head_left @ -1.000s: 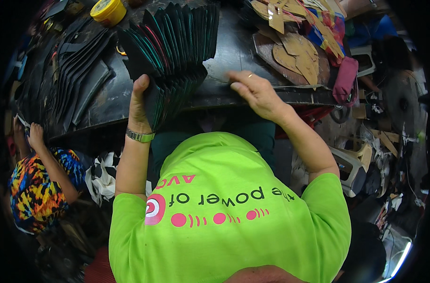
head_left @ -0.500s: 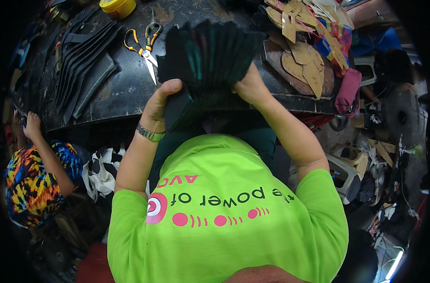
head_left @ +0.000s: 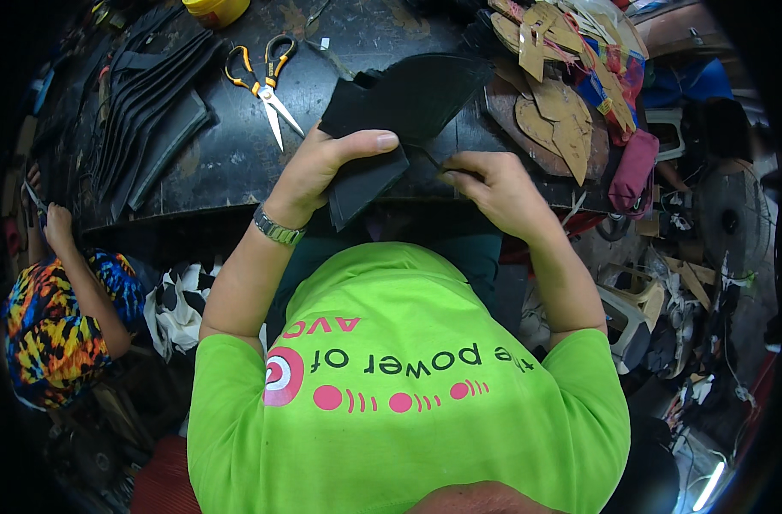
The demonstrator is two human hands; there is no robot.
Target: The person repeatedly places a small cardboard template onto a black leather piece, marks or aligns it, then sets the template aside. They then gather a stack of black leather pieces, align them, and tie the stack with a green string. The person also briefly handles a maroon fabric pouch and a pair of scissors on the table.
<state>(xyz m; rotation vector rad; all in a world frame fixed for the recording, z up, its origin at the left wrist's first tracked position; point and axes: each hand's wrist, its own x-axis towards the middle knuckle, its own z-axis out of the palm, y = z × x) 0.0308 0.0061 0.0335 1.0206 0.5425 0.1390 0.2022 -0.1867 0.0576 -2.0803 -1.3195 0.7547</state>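
My left hand [head_left: 326, 167] grips a stack of thin black sheet pieces [head_left: 408, 94], its thumb lying across the top. The far part of the stack is curved and lies flat together, and a squared end hangs toward my lap. To the right of it my right hand [head_left: 498, 188] is closed in a pinch. From its fingertips a thin dark edge runs toward the stack, apparently the edge of one black piece. Beyond my left hand, scissors [head_left: 268, 90] with orange and black handles lie on the black table, blades parted.
More black pieces [head_left: 151, 120] lie fanned out on the table [head_left: 211, 184] at left. A yellow tub [head_left: 217, 10] stands at the far edge. Tan card templates [head_left: 549, 120] and a maroon pouch [head_left: 632, 167] are at right. A co-worker's hand [head_left: 58, 230] is at far left.
The stack was upright with its edges fanned toward me; now it lies tilted and closed together. My right hand has come off its side, moving nearer and slightly right, into a pinch.
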